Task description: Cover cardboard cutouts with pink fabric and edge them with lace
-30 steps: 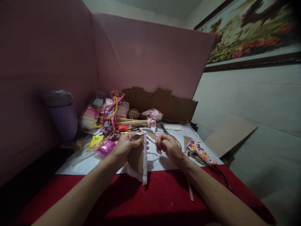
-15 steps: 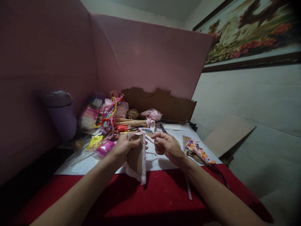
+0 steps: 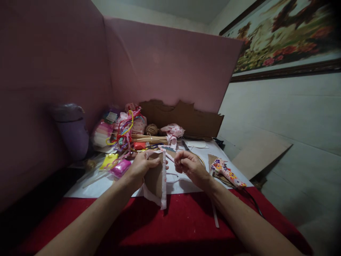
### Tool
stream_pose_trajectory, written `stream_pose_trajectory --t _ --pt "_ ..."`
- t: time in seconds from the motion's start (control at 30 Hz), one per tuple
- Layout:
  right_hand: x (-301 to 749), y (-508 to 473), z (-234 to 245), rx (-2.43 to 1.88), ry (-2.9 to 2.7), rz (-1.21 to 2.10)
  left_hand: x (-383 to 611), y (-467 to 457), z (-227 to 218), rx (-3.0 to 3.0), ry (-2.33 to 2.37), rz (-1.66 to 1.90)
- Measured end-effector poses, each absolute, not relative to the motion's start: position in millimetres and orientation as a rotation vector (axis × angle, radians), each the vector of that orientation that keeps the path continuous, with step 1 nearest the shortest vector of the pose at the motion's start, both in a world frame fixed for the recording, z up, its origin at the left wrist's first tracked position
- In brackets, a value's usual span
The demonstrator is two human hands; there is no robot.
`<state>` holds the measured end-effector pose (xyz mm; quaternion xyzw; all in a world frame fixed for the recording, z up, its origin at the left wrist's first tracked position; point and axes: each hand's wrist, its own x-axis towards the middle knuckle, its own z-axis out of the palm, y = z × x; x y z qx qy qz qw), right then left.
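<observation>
My left hand (image 3: 139, 166) is closed on the left side of a cardboard piece (image 3: 155, 179), thumb on its brown face and fingertips showing past the far edge. Pale pink-white wrapping covers the rim of the cardboard, which hangs tilted over the front of the table. To its right, my right hand (image 3: 189, 165) is curled in a pinch, apart from the cardboard. Whatever its fingertips hold, if anything, is hidden or too thin to make out. Behind that wrist, a narrow pale strip (image 3: 215, 215) hangs down over the red cloth.
A flower-patterned glue gun (image 3: 226, 172) lies at the right, its cord running forward. Pipe cleaners (image 3: 130, 122), wooden sticks (image 3: 151, 138), a twine ball (image 3: 151, 129) and yellow (image 3: 108, 160) and magenta packets (image 3: 120, 168) lie left and behind. A purple container (image 3: 71, 131) stands far left.
My right hand has moved slightly right, a little farther from the cardboard piece. My left hand keeps its hold; the whole view has shifted slightly.
</observation>
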<state>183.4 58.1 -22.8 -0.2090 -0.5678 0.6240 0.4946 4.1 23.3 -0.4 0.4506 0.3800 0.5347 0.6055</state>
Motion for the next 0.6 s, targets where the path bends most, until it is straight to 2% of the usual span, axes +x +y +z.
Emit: stream_pose_trajectory --t 0.6 --pt "183.0 53.9 -24.6 -0.555 -1.382 1.497 5.3 20.8 -0.7 1.054 0.856 1.255"
